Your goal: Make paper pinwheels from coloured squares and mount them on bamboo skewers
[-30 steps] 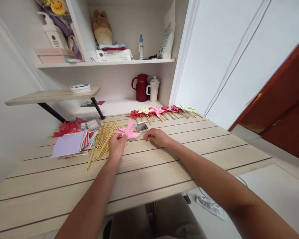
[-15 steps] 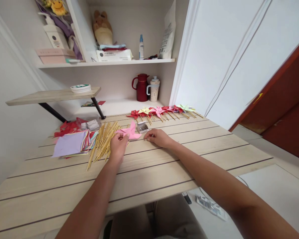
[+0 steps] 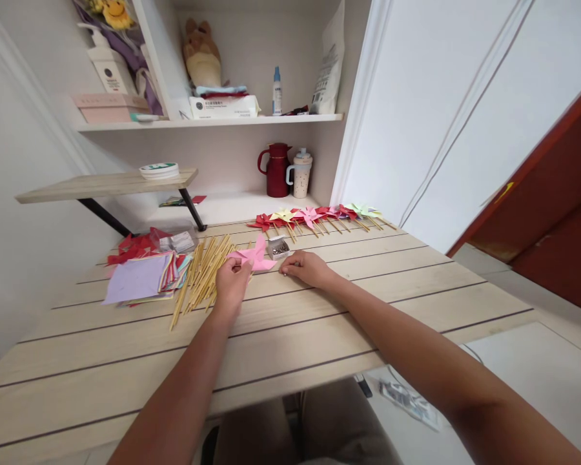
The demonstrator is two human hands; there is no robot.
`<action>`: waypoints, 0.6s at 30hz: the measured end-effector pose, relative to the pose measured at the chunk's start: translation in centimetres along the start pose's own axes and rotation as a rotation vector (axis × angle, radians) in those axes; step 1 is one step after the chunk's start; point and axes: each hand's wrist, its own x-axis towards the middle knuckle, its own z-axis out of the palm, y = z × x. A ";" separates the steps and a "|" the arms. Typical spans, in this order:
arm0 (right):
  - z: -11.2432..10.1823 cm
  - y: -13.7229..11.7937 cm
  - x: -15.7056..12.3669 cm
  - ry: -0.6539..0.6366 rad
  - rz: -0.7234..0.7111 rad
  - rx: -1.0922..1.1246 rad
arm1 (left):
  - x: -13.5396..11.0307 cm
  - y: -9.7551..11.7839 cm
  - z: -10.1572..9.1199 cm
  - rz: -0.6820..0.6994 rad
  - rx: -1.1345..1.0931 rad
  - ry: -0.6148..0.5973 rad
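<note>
Where left hand (image 3: 231, 284) pinches, pink pinwheel (image 3: 258, 257), folded, sharp-pointed

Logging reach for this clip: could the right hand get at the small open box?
Probably yes: the right hand is close by the small open box, and nothing visible stands between them.

White wall (image 3: 489, 77) at right, thin cable (image 3: 436, 171) slanting down it. Red-brown panel (image 3: 561, 194) far right, pale floor (image 3: 537, 290) beside it. White cabinet (image 3: 237, 158) behind table (image 3: 295, 329); tabletop pale wood-look, dark lines across. Cabinet's upper shelf (image 3: 232, 121): plush (image 3: 203, 61), spray bottle (image 3: 277, 95), white bag (image 3: 329, 74). Below: red jug (image 3: 277, 173) just beside lidded cup (image 3: 301, 177). Left: wood riser (image 3: 91, 186), black legs (image 3: 192, 208), white round stack (image 3: 159, 172) on top. Pinkish box (image 3: 109, 111) upper left. Light soft, fairly even; source out of frame.
</note>
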 end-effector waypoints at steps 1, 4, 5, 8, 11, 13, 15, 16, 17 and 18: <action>0.0 0.0 0.0 -0.002 0.002 0.007 | 0.0 0.0 0.0 -0.001 0.000 -0.001; 0.1 0.2 0.0 0.001 0.022 0.029 | 0.0 -0.1 0.0 -0.005 -0.003 -0.006; 0.1 0.3 0.0 0.007 0.033 0.032 | 0.0 -0.1 0.0 -0.006 -0.003 -0.007; 0.3 0.6 0.1 0.025 0.058 0.040 | 0.0 -0.1 0.0 -0.008 -0.003 -0.010; 0.4 0.8 0.2 0.023 0.061 0.058 | -0.1 0.0 -0.1 -0.010 -0.004 -0.016; 0.4 0.8 0.2 0.021 0.054 0.072 | -0.1 0.0 -0.1 -0.011 -0.001 -0.017; 0.3 0.7 0.2 0.021 0.045 0.082 | -0.1 0.1 -0.1 -0.011 0.002 -0.015; 0.3 0.7 0.1 0.019 0.042 0.087 | -0.1 0.1 -0.1 -0.010 0.004 -0.013; 0.2 0.6 0.1 0.015 0.039 0.093 | -0.1 0.1 -0.1 -0.010 0.005 -0.010; 0.1 0.6 0.0 0.012 0.036 0.097 | -0.1 0.2 -0.1 -0.011 0.005 -0.007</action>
